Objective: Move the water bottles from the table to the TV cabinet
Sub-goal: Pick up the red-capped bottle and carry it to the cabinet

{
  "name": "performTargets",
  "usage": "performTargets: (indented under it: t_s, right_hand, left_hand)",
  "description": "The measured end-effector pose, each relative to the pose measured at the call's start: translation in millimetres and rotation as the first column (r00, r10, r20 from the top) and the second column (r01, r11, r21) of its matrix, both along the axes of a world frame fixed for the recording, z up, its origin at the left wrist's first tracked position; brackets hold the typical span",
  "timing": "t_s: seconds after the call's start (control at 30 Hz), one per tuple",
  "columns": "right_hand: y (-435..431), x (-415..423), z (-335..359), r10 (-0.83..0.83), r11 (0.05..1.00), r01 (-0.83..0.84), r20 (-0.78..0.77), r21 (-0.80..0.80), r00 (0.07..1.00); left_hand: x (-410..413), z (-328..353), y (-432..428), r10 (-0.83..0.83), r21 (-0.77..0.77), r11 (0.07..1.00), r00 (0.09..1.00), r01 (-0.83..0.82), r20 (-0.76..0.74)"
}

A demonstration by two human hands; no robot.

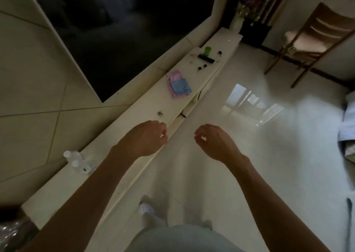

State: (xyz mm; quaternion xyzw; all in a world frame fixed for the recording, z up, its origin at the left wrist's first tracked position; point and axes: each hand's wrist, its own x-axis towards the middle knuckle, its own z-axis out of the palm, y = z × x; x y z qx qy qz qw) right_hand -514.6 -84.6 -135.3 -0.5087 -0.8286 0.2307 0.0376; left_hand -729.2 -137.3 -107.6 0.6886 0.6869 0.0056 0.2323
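Two clear water bottles with white caps (77, 161) stand close together on the long white TV cabinet (134, 121), near its left part by the wall. My left hand (146, 136) hovers over the cabinet's front edge, to the right of the bottles, fingers loosely curled and holding nothing. My right hand (213, 140) hangs over the floor beside the cabinet, also loosely curled and holding nothing. No table is in view.
A dark TV screen (115, 30) hangs above the cabinet. On the cabinet lie pink and blue cloths (179, 85), a green item (207, 50) and small dark objects. A wooden chair (315, 38) stands at the far right. My foot (146, 208) is on the glossy floor.
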Motion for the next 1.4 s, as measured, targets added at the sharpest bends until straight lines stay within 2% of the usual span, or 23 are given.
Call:
performTargets:
  t_s: [0.17, 0.4, 0.53, 0.73, 1.03, 1.27, 1.4]
  right_hand:
    - [-15.5, 125.8, -3.9, -0.153, 0.988, 0.153, -0.008, 0.016, 0.988]
    - [-41.3, 281.6, 12.7, -0.425, 0.896, 0.436, -0.126, 0.082, 0.896]
    - [-52.0, 360.6, 30.8, -0.564, 0.805, 0.584, -0.167, 0.106, 0.808]
    - [-82.4, 449.1, 28.1, -0.736, 0.667, 0.744, -0.118, 0.039, 0.666]
    - [-95.2, 541.3, 18.3, -0.899, 0.435, 0.900, -0.060, -0.015, 0.434]
    - [-46.4, 624.6, 38.4, -0.956, 0.292, 0.956, 0.012, -0.011, 0.293]
    - [-5.4, 667.7, 50.1, -0.967, 0.255, 0.966, 0.040, 0.033, 0.253]
  left_hand:
    - [114.1, 4.2, 10.6, -0.152, -0.023, 0.988, 0.988, 0.151, -0.006]
    - [272.7, 26.2, 38.0, -0.383, 0.152, 0.910, 0.922, 0.386, -0.051]
    - [353.8, 45.5, 58.7, -0.526, 0.195, 0.827, 0.848, 0.528, -0.062]
    - [454.9, 47.8, 80.0, -0.704, 0.192, 0.677, 0.701, 0.710, -0.109]
    - [592.5, 24.9, 122.0, -0.866, 0.210, 0.485, 0.500, 0.849, -0.022]
    - [698.5, 19.9, 199.1, -0.927, 0.228, 0.369, 0.374, 0.901, 0.020]
    - [746.4, 22.8, 246.6, -0.948, 0.255, 0.311, 0.319, 0.916, 0.009]
